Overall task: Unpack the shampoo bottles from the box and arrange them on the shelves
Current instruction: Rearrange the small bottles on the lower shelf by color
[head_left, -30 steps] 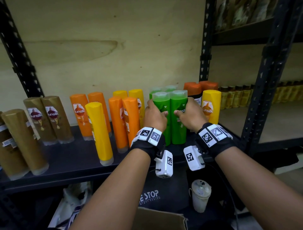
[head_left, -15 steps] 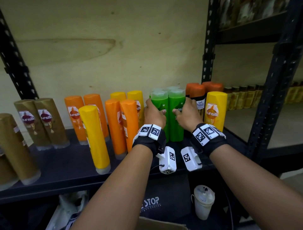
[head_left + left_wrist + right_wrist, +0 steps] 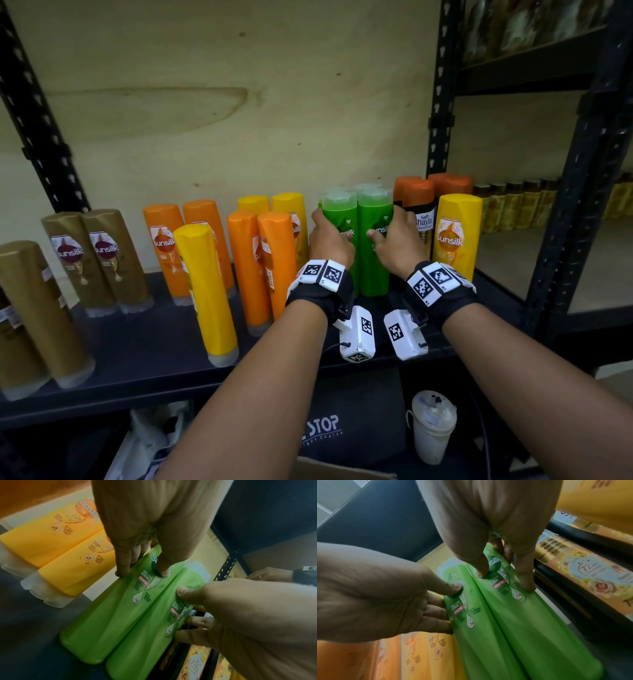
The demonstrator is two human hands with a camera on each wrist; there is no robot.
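Two green shampoo bottles stand upright side by side on the black shelf [image 3: 137, 349], close in front of two more green ones. My left hand [image 3: 332, 226] grips the left green bottle [image 3: 344, 219], thumb on its label and fingers round its left side. My right hand [image 3: 394, 236] grips the right green bottle [image 3: 375, 219] the same way. The left wrist view shows the left hand [image 3: 142, 573] on the left green bottle [image 3: 111, 622]. The right wrist view shows the right hand [image 3: 504, 580] on the right green bottle [image 3: 539, 635]. A cardboard box edge [image 3: 342, 471] shows at the bottom.
Orange bottles [image 3: 260, 267] and yellow ones stand just left of my left hand, and brown bottles [image 3: 99, 257] at the far left. A yellow bottle [image 3: 454, 236] and orange-capped bottles [image 3: 419, 205] crowd the right. A black upright [image 3: 442, 102] rises behind. A white jar [image 3: 432, 425] sits below.
Both hands have slid the two green bottles a little farther back on the shelf, toward the green ones behind. The grips are unchanged.
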